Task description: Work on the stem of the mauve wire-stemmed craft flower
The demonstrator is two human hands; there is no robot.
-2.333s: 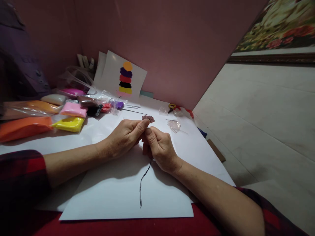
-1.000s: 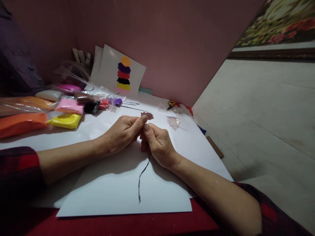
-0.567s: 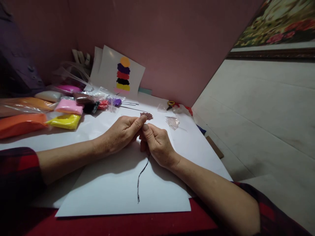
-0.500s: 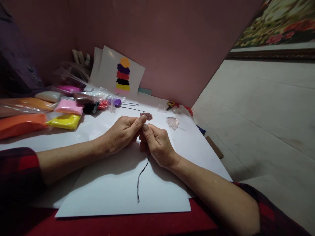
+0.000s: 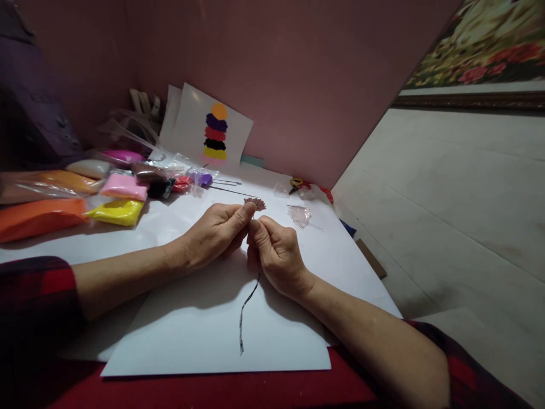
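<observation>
A small brownish-pink fringed piece [image 5: 256, 203] shows above my fingertips. My left hand [image 5: 217, 230] is closed, its thumb and finger pinching this piece at its base. Just below and to the right, my right hand [image 5: 279, 250] is closed on the thin stem under the piece. A dark twisted strand [image 5: 242, 321] hangs down from beneath my right hand over the white paper [image 5: 204, 352]. Most of the stem is hidden by my fingers.
Bags of coloured material, among them an orange bag [image 5: 42, 218] and a yellow bag [image 5: 118, 212], lie at the left. A sheet with painted colour patches [image 5: 238, 128] leans on the wall. Yellow-handled scissors [image 5: 296, 183] and clear plastic pieces [image 5: 300, 216] lie at the right.
My right hand has shifted slightly down and right, away from my left thumb. The camera view has moved a little.
</observation>
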